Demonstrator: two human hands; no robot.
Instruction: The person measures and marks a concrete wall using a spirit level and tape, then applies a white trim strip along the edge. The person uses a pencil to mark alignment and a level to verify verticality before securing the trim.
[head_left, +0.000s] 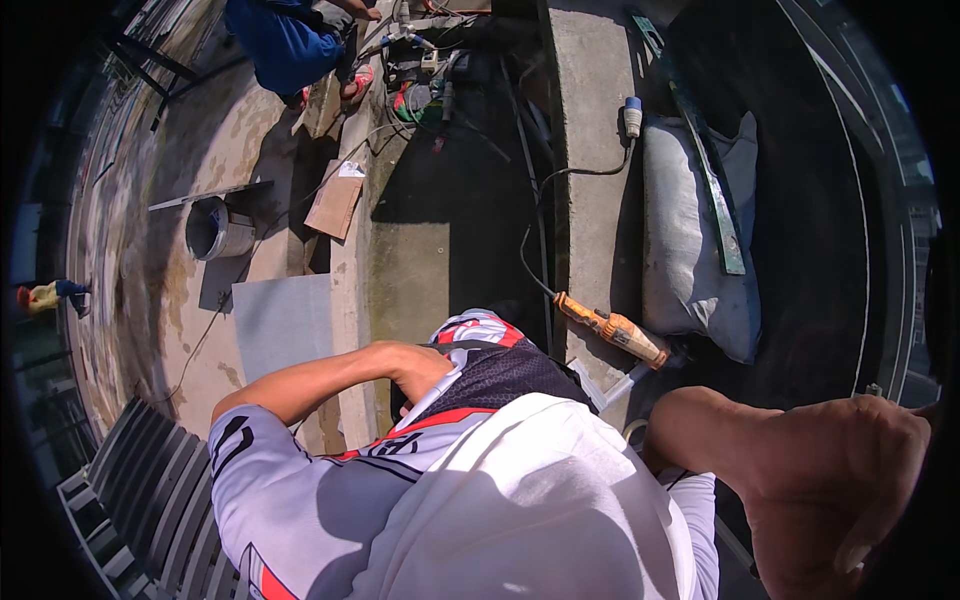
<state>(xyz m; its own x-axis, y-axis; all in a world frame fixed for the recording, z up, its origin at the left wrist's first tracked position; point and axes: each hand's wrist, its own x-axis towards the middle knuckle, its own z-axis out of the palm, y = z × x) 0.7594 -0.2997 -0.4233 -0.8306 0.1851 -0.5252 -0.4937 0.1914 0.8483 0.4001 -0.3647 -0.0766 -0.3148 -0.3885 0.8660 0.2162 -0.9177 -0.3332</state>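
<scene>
My left hand (429, 370) is at my waist, its fingers hidden behind the hem of my white, red and black printed shirt (480, 382). What those fingers touch cannot be seen. Close to the camera at the right edge, my right hand (847, 465) is raised and bent at the wrist. Shadow and the picture's rim obscure its fingers. Below, an orange corded power tool (611, 328) lies across a concrete ledge (592, 232). From it a black cable runs to a blue-and-white industrial plug (633, 118) on the same ledge.
A long green level (705, 165) rests on a filled white sack (675, 225). Leftward are a bucket (217, 231), cardboard (336, 199) and a grey sheet (281, 322). A person in blue (289, 45) is near tangled cables; another person (49, 296) is far left. Grey slats (150, 480) stand lower left.
</scene>
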